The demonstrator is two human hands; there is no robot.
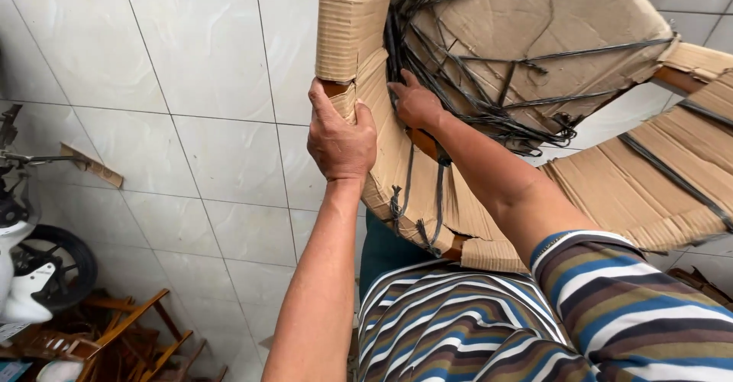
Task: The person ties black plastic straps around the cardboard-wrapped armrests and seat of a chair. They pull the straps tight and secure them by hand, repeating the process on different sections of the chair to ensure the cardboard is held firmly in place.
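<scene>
Striped shirt (pixel 489 328) nearest. Cardboard-wrapped frame (pixel 534 38) lifted at chest height; left hand (pixel 340 141) clamped round wrapped edge for support, right hand (pixel 416 106) pressed among black straps (pixel 489 99), grip unclear.

A scooter (pixel 27 252) stands beside wooden frames (pixel 126 336).

Cardboard-wrapped piece (pixel 534 16) runs off the top and right edges; scooter (pixel 23 252) cut off left.

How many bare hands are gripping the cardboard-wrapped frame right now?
2. The left hand clamps the wrapped edge of the brown cardboard-wrapped frame; the right hand presses beside it among the black plastic straps. Nobody else's hands show.
</scene>
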